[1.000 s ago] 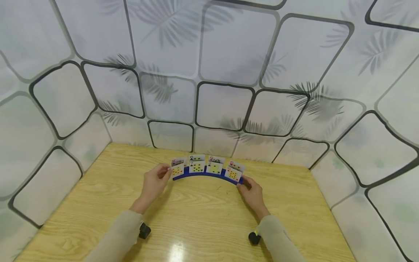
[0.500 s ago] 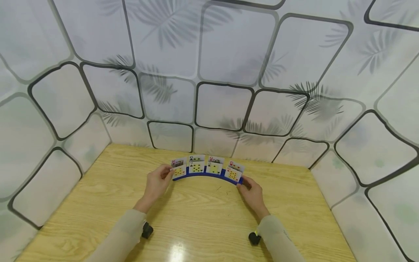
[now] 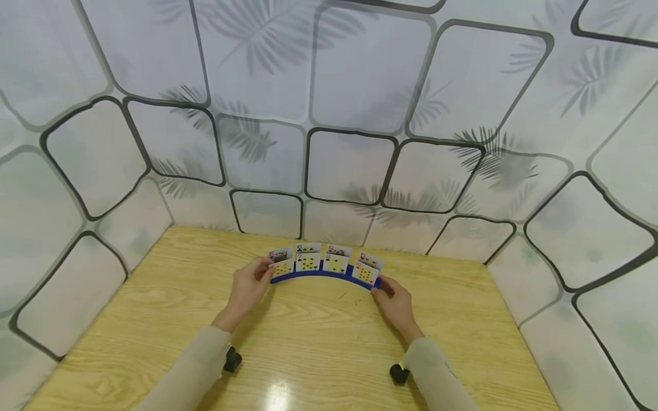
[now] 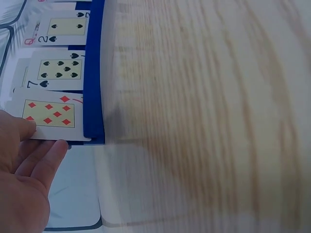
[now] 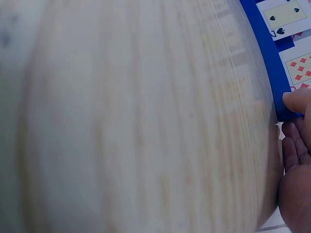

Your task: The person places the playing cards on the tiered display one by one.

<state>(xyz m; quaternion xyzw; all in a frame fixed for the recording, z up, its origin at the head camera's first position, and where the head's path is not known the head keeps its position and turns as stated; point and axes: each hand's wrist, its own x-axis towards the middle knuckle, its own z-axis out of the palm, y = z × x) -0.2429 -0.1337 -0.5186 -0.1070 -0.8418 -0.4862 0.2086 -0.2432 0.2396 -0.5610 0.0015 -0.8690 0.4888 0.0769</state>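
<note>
A curved blue card holder [image 3: 322,273] stands on the wooden table, bearing two rows of playing cards. At its left end my left hand [image 3: 248,290] pinches a diamonds playing card [image 4: 53,112] by its outer edge, thumb over the face. That card's lower edge sits in the holder's slot, in front of a king [image 3: 280,253]. My right hand [image 3: 394,306] grips the holder's right end, beside the ten of diamonds [image 3: 365,274]; the right wrist view shows its thumb on the blue rim [image 5: 281,92]. Between them stand a seven of spades [image 4: 59,70] and a two of spades [image 4: 65,28].
The wooden table [image 3: 319,337] stretches from the holder toward the person. Behind it rises a pale patterned wall covering [image 3: 354,165], which also encloses both sides. Small black devices [image 3: 233,359] are strapped at the wrists.
My left hand has shifted slightly right, and the diamonds card has moved right and down into line with the front row. The right hand stays at the holder's end.
</note>
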